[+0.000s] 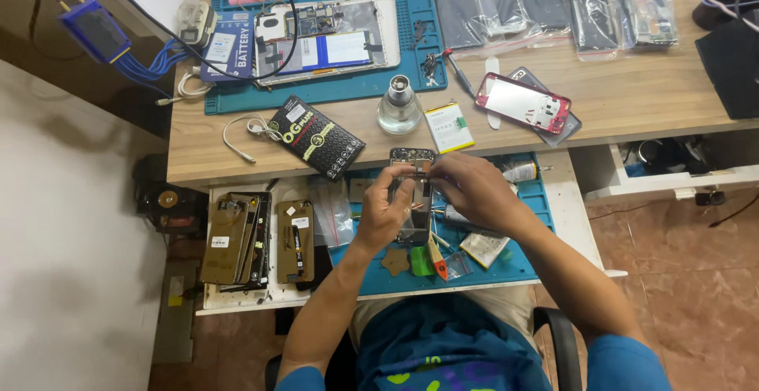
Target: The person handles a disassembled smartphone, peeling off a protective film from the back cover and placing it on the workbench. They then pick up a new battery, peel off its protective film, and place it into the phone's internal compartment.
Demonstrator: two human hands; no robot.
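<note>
above the blue mat [518, 264] on the pull-out tray, we hold an opened phone [414, 197] upright between both hands. our left hand [385, 211] wraps its lower left edge, fingers closed on the frame, forearm rising from below. our right hand [466, 189] comes in from the right, fingertips pinched at the phone's upper part; whether they hold a small part we cannot tell. just behind, on the desk [632, 98], stand a glass bottle [398, 105] and a red phone frame [522, 102].
</note>
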